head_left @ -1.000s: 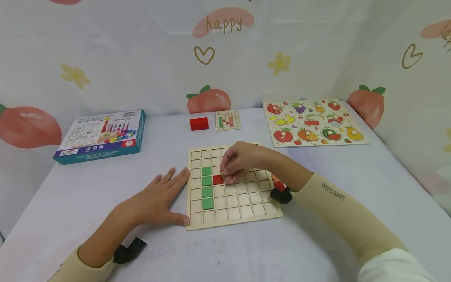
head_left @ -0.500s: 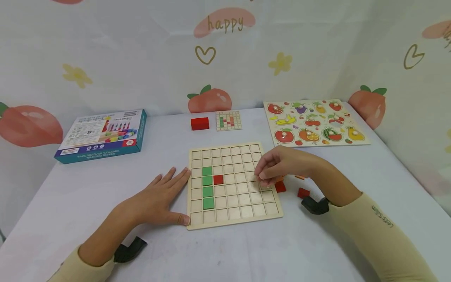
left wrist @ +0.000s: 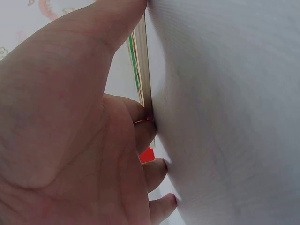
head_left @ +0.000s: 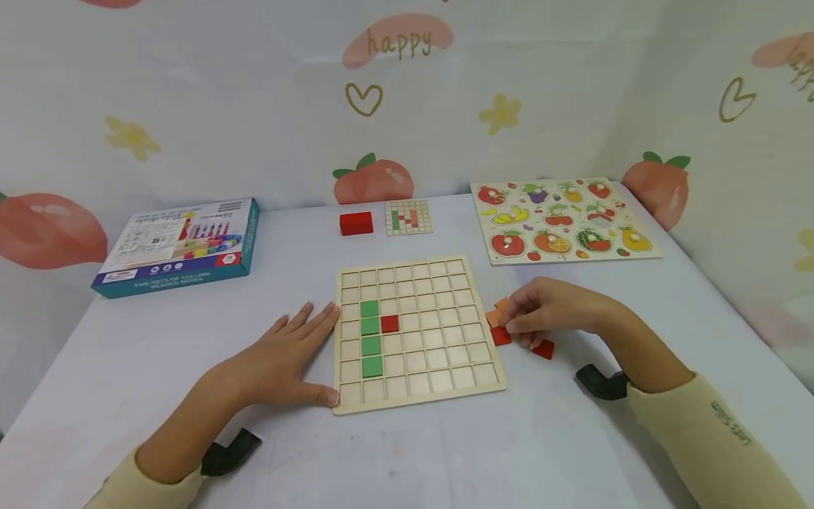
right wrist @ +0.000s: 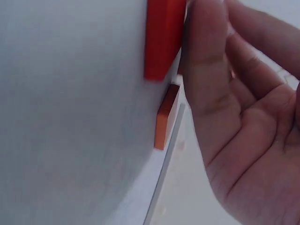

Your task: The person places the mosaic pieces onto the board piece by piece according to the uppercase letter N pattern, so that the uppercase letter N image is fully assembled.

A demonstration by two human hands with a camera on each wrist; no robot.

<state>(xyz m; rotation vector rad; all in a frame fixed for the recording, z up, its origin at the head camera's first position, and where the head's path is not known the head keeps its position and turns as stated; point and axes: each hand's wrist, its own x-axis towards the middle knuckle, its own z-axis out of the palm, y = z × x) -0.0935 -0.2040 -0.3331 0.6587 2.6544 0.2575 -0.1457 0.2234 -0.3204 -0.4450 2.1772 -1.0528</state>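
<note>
My left hand (head_left: 282, 360) lies flat with fingers spread, its fingertips and thumb touching the left edge of a wooden grid board (head_left: 421, 382). In the left wrist view the same hand (left wrist: 89, 122) rests against the board's side (left wrist: 142, 61). A column of green tiles (head_left: 371, 346) and one red tile (head_left: 390, 324) lie in the board's squares. Right of the board, my right hand (head_left: 553, 311) hovers with loosely bent fingers over loose orange tiles (head_left: 494, 318) and red tiles (head_left: 501, 336). No tile shows in its grasp; its fingertips are partly hidden.
Behind the board stand a red block (head_left: 356, 224) and a small pattern card (head_left: 408, 218). A fruit puzzle board (head_left: 566, 223) lies at the back right. A teal boxed set (head_left: 181, 244) is at the back left, before the printed cloth wall.
My right hand has moved rightward from above the red tile on the board to the loose tiles beside it. The left hand has stayed at the board's edge.
</note>
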